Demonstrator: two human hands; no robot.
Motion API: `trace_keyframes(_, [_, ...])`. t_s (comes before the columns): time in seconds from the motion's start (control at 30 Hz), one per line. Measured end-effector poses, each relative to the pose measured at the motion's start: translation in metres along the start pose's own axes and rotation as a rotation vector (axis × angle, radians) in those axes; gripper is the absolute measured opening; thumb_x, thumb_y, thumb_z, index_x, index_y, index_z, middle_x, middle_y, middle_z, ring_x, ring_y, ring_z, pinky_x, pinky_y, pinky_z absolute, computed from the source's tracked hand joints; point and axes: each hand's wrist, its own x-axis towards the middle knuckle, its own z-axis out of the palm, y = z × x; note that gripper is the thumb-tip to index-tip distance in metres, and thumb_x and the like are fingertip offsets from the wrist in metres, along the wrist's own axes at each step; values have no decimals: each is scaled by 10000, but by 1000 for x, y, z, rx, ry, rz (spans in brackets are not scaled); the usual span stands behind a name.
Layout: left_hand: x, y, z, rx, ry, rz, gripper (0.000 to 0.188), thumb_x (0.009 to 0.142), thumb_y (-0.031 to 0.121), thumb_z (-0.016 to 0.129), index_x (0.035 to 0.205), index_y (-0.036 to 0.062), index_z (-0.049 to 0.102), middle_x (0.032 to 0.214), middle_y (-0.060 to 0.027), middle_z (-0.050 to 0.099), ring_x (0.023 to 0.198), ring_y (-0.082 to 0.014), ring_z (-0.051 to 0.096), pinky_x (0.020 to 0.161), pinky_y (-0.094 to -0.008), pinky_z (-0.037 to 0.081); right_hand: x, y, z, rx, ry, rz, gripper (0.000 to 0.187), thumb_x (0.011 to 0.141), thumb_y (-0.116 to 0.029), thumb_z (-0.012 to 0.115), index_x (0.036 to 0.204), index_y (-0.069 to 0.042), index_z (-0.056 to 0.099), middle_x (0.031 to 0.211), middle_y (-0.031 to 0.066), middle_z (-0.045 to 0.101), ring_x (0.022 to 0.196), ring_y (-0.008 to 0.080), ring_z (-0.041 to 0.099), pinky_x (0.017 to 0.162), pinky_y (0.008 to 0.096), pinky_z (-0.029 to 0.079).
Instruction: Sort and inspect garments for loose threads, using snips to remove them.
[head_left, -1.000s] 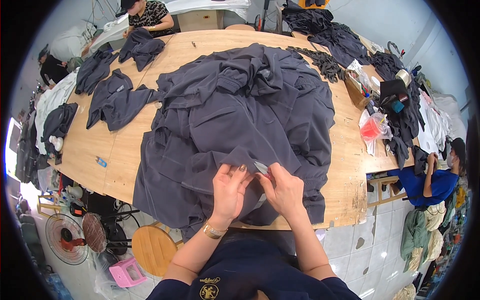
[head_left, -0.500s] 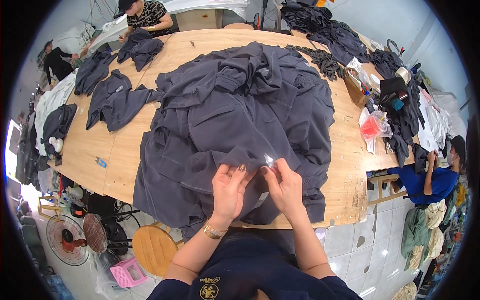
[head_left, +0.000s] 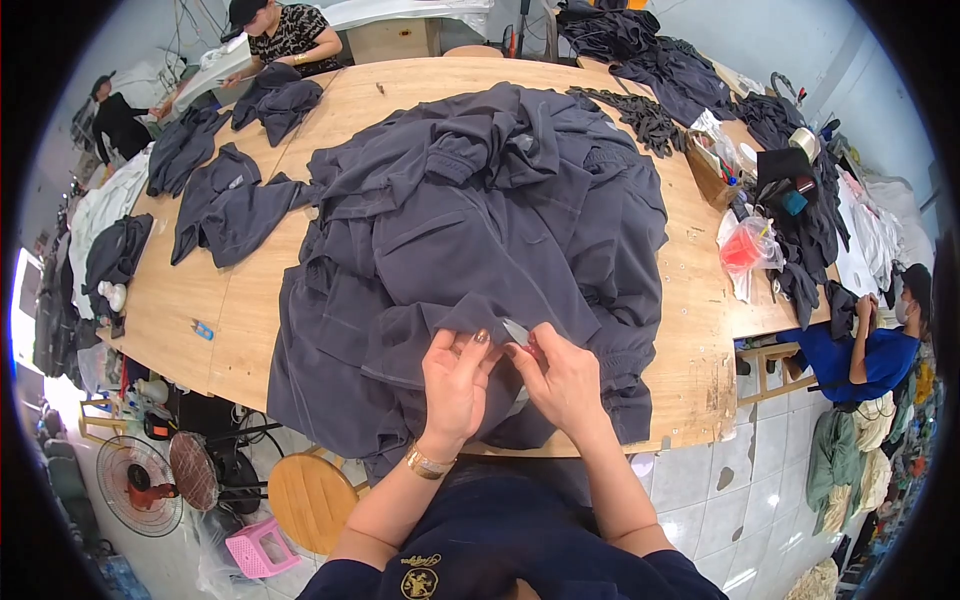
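Observation:
A large heap of dark grey garments (head_left: 470, 240) covers the middle of the wooden table, with elastic gathers and a pocket seam showing. At its near edge my left hand (head_left: 455, 385) pinches a fold of the top garment between thumb and fingers. Close beside it, my right hand (head_left: 562, 380) is closed around small thread snips (head_left: 516, 332). Their silver blades point up and left over the cloth, and a bit of reddish handle shows between my fingers. Most of the snips is hidden in my palm.
More grey garments (head_left: 235, 205) lie on the table's left. A blue snipper-like tool (head_left: 203, 329) rests nearby. To the right stand a box of supplies (head_left: 712, 170) and a bagged red drink (head_left: 742, 250). Co-workers sit at the far left and right. A stool (head_left: 310, 500) and fan (head_left: 140, 485) stand below left.
The snips have turned in my right hand, so the blades now point up-left toward my left fingers. My right hand has shifted slightly. The left hand keeps its pinch on the cloth.

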Motion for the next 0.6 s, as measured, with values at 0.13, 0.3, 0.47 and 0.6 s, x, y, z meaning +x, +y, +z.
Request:
trace_keyframes(0.13, [0, 0, 0, 6, 8, 0, 163, 919, 16, 503, 1079, 18, 531, 1028, -84, 618, 975, -185, 607, 907, -372, 486, -1, 3, 0, 23, -2, 12, 304, 862, -292, 629, 765, -47, 478, 643, 110, 571, 534, 311, 572, 461, 367, 421])
trace_keyframes(0.3, [0, 2, 4, 21, 20, -10, 154, 926, 27, 496, 1075, 10, 531, 1032, -90, 624, 974, -186, 613, 917, -374, 484, -3, 3, -2, 113, 5, 55, 294, 866, -267, 636, 765, -41, 478, 593, 101, 527, 476, 269, 524, 452, 334, 400])
trace_keyframes(0.47, [0, -2, 3, 18, 12, 2, 143, 939, 44, 483, 1066, 5, 537, 1023, -90, 632, 956, -179, 620, 902, -341, 490, 3, -14, -1, 467, 54, 211, 191, 818, -112, 682, 786, -14, 522, 535, 37, 457, 483, 74, 418, 445, 244, 350])
trace_keyframes(0.6, [-2, -10, 4, -8, -29, 55, 144, 949, 54, 472, 1062, 4, 546, 1019, -91, 634, 942, -174, 622, 880, -315, 494, 6, -14, 13, 517, 120, 267, 85, 797, -29, 674, 805, -10, 591, 603, -82, 431, 534, -3, 331, 481, 172, 284])
